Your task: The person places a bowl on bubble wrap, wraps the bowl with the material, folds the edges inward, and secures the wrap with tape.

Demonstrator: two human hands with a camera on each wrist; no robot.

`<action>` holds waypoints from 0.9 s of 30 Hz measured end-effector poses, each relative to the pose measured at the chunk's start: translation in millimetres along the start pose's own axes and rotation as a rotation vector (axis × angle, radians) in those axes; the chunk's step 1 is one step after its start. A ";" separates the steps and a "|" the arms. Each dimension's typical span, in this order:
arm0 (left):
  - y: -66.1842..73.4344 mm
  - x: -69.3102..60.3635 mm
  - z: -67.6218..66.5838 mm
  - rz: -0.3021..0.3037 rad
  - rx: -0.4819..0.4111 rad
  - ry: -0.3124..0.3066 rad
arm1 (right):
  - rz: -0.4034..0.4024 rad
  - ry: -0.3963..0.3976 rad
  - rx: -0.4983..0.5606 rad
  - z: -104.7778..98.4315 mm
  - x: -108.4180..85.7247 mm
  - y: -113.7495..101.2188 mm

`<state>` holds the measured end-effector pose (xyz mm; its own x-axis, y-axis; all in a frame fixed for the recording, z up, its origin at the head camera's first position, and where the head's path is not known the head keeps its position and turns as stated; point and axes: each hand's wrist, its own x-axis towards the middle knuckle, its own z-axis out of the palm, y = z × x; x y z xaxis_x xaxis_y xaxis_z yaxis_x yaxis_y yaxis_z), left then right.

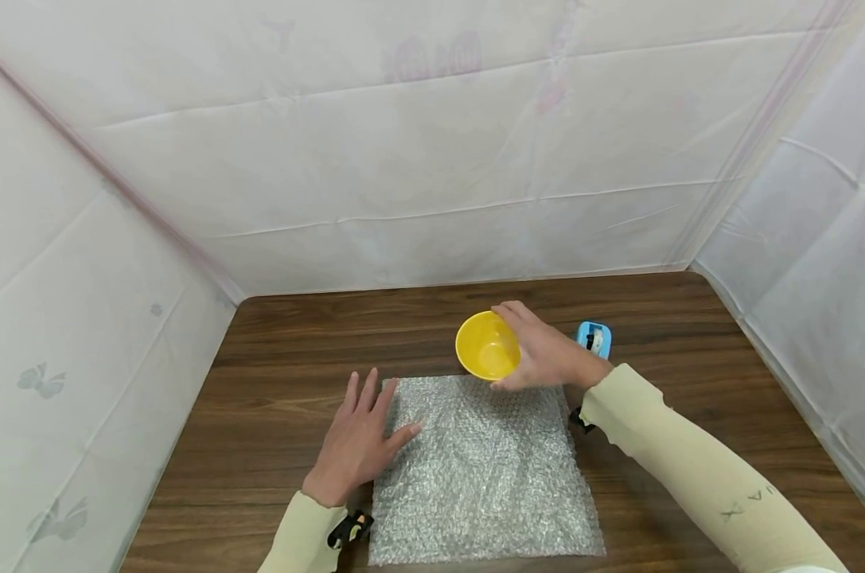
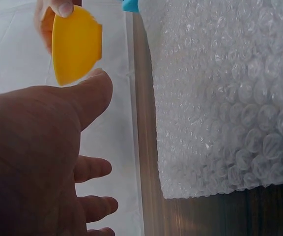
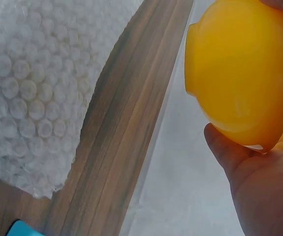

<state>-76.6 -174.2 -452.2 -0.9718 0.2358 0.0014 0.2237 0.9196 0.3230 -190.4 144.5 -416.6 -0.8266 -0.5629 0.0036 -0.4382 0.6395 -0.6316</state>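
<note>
right hand [image 1: 548, 352] grips yellow bowl [image 1: 485, 348] at twelve o'clock of bubble wrap [image 1: 484, 477]; left hand [image 1: 356, 444], fingers spread, at nine o'clock; blue item [image 1: 594, 338] at bowl's three o'clock.

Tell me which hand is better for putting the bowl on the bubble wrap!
Probably the right hand: it holds the yellow bowl, raised near the far edge of the bubble wrap. The left hand is empty, at the wrap's left edge.

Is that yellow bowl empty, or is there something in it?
Empty: the head view looks into the yellow bowl and shows only its bare yellow inside. The right hand holds it.
</note>
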 end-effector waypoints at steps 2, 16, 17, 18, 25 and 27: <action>-0.5 0.0 -0.3 0.006 0.001 0.009 | -0.003 -0.005 0.000 1.3 -0.9 -1.3; -0.5 2.3 2.4 -0.009 -0.011 -0.014 | -0.001 -0.045 -0.005 14.0 -15.7 -8.0; -0.6 2.4 2.5 -0.010 -0.012 -0.015 | -0.002 -0.046 -0.007 14.7 -16.9 -8.9; -0.6 2.5 2.5 -0.010 -0.014 -0.015 | -0.003 -0.047 -0.010 15.2 -18.1 -10.1; -0.7 3.2 1.5 -0.029 -0.018 -0.027 | -0.036 -0.059 0.003 19.7 -25.1 -15.8; -0.5 3.5 1.7 -0.030 -0.014 -0.031 | -0.047 -0.062 -0.002 21.4 -27.0 -16.9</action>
<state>-79.9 -173.3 -454.0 -0.9752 0.2181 -0.0378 0.1932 0.9220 0.3356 -153.1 137.7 -422.6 -0.7820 -0.6232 -0.0149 -0.4763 0.6127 -0.6307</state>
